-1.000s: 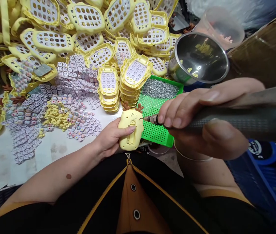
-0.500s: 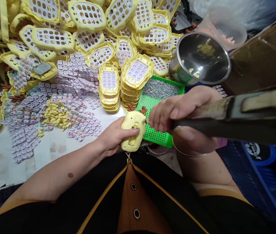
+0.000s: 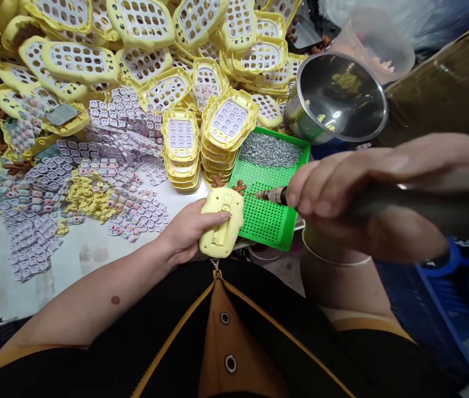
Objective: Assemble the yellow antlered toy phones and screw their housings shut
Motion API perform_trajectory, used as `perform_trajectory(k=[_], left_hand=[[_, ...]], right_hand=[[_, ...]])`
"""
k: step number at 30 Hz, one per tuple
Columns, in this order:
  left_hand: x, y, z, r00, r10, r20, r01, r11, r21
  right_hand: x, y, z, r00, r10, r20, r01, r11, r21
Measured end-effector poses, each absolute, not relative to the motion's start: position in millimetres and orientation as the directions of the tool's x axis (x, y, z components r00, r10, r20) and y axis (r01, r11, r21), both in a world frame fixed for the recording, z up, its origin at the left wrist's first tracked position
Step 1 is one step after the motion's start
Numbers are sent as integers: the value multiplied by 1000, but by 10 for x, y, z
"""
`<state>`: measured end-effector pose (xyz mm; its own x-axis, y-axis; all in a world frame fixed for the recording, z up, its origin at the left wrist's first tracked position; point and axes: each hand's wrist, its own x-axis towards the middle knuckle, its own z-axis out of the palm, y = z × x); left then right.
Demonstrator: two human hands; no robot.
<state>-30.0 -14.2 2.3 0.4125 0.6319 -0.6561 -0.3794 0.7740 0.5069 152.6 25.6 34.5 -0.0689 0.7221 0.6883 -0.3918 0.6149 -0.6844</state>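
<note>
My left hand (image 3: 188, 229) is closed round a yellow toy phone (image 3: 229, 221) with brown antlers, its back facing up and the thumb across the battery recess. My right hand (image 3: 342, 182) grips a power screwdriver (image 3: 417, 204), whose body is blurred. Its bit (image 3: 262, 195) points left over a green perforated tray (image 3: 278, 235), apart from the phone. Small metal screws (image 3: 271, 149) fill the far end of that tray. Beyond the phone stand two stacks of yellow shell halves with keypads (image 3: 228, 119).
Yellow shells with white grids (image 3: 141, 22) are heaped at the back. Purple keypad sheets (image 3: 35, 235) and small yellow pieces (image 3: 89, 196) lie at left. A steel bowl (image 3: 296, 113), a clear plastic tub (image 3: 402, 52) and a cardboard box (image 3: 446, 94) stand at right.
The screwdriver in my right hand has moved right, and its bit has come away from the phone's upper right edge. My left hand still holds the phone, with the thumb slightly shifted.
</note>
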Motion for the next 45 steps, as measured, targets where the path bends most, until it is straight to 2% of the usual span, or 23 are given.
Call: perform_trajectory(k=[3, 7, 14, 24, 27, 31, 35, 38, 40, 45], left_hand=[[-309, -140, 28, 410, 623, -667, -392, 780, 488], [-322, -145, 29, 421, 628, -654, -395, 777, 491], [-325, -148, 19, 427, 630, -649, -388, 776, 498], [-325, -149, 5, 432, 646, -629, -397, 763, 511], [-322, -155, 4, 431, 654, -622, -409, 756, 511], [-291, -171, 20, 434, 655, -619, -404, 755, 516], [-246, -192, 50, 408, 677, -612, -419, 735, 533], [-233, -206, 51, 386, 700, -601, -402, 714, 573], [-235, -211, 47, 381, 708, -595, -380, 706, 597], [-245, -210, 54, 381, 712, -590, -349, 702, 621]], right_hand=[[1555, 465, 109, 38, 730, 683, -299, 660, -689], [1589, 631, -172, 75, 766, 639, -211, 638, -741], [1637, 679, -275, 47, 802, 596, -121, 596, -793], [1658, 726, -347, -31, 806, 591, -121, 584, -803], [1627, 659, -200, 0, 787, 617, -139, 611, -780], [1505, 404, 215, 75, 771, 633, -270, 627, -731], [1415, 170, 544, -68, 774, 630, -361, 569, -739], [1411, 140, 578, -237, 739, 631, -386, 524, -759], [1392, 158, 549, -283, 722, 632, -385, 518, -764], [1236, 156, 528, -123, 771, 625, -386, 543, -746]])
